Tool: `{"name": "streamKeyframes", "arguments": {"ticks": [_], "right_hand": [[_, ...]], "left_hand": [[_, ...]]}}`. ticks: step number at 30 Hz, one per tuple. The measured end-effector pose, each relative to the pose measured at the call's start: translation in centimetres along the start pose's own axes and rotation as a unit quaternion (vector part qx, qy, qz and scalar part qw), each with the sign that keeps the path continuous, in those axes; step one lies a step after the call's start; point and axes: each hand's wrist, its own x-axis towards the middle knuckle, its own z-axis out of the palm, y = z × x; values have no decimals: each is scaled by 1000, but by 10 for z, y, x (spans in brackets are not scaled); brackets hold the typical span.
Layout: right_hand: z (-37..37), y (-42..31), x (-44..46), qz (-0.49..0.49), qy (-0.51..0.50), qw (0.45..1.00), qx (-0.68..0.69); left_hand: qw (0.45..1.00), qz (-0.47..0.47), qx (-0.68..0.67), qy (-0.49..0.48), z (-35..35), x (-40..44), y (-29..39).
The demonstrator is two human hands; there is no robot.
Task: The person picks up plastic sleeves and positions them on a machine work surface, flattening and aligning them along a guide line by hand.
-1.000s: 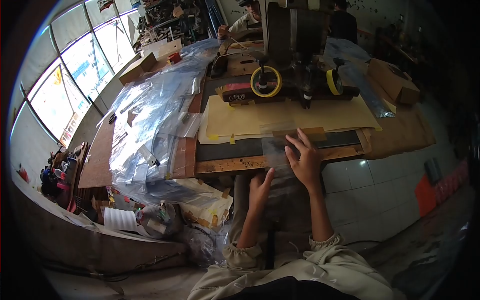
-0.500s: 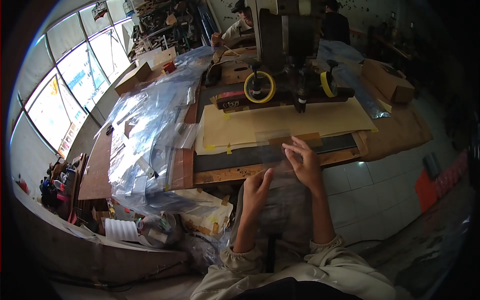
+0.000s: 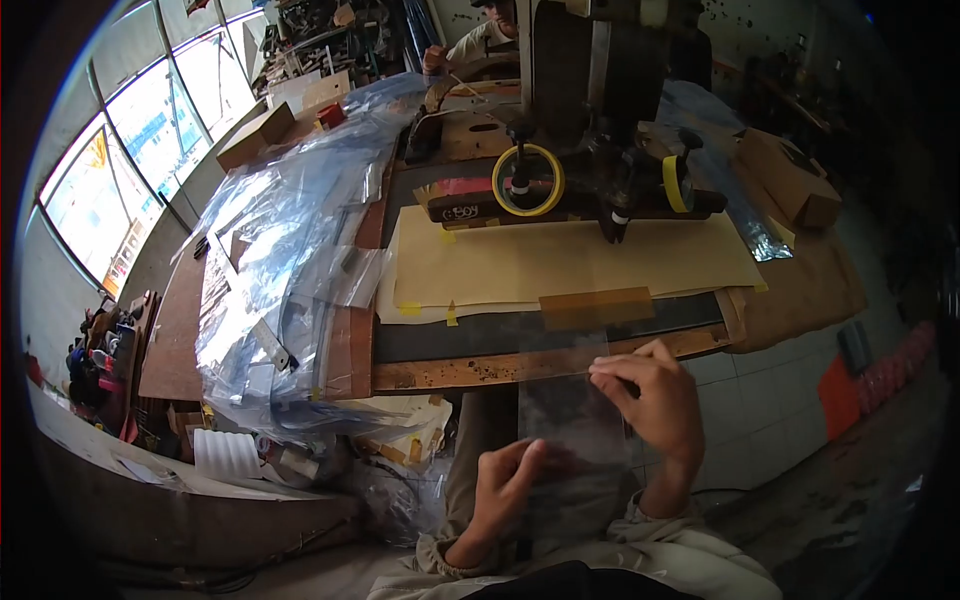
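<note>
A clear plastic sheet (image 3: 570, 410) hangs over my lap in front of the table edge. My left hand (image 3: 508, 485) pinches its left side between thumb and fingers. Higher up, my right hand (image 3: 655, 395) grips the upper right part of the same sheet, fingertips pressed together. Just beyond lies a strip of brown tape (image 3: 596, 308) on the front edge of the cream paper sheets (image 3: 570, 258). Above the paper stands a dark machine head with a horizontal bar (image 3: 460, 212) and yellow tape rolls (image 3: 556, 188).
Piled clear plastic sheets (image 3: 290, 230) cover the table's left side, with a metal piece (image 3: 270, 343) on them. A cardboard box (image 3: 787, 178) stands at the right, another (image 3: 256, 137) at back left. Behind the table sits a person (image 3: 485, 40).
Both hands have moved down and toward me with the plastic sheet, away from the cream paper. My right hand's spread fingers have closed on the sheet. The view has shifted slightly.
</note>
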Motion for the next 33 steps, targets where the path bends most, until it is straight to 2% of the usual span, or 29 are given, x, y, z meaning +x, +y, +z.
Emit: {"name": "streamKeyframes", "arguments": {"ticks": [2,4,5,10,13,16,19,26,29,31,33], "right_hand": [[-4,11,23,5,-22,999,-22],[6,28,62,-79,-13,996,-30],[17,39,81,-130,0,990,-54],[52,64,154,-193,-41,976,-95],[61,72,170,-203,-69,972,-93],[51,66,184,-118,-177,966,-146],[47,60,187,-92,-204,964,-144],[49,69,191,-145,-198,952,-185],[51,69,187,-156,-162,956,-191],[49,71,182,-188,-124,957,-181],[46,68,180,-171,-119,964,-164]], "left_hand": [[1000,2,4,-9,2,-4,-6],[999,5,-30,-15,7,-3,-11],[1000,23,-3,-9,6,-1,-23],[999,37,17,-13,8,3,-36],[998,54,8,-10,11,2,-41],[999,49,10,-6,13,1,-46],[999,36,4,-25,14,6,-25],[996,20,54,-63,8,17,-24],[997,43,46,-46,10,17,-47],[998,44,42,-32,11,22,-36],[998,35,39,-28,9,27,-29]]}}
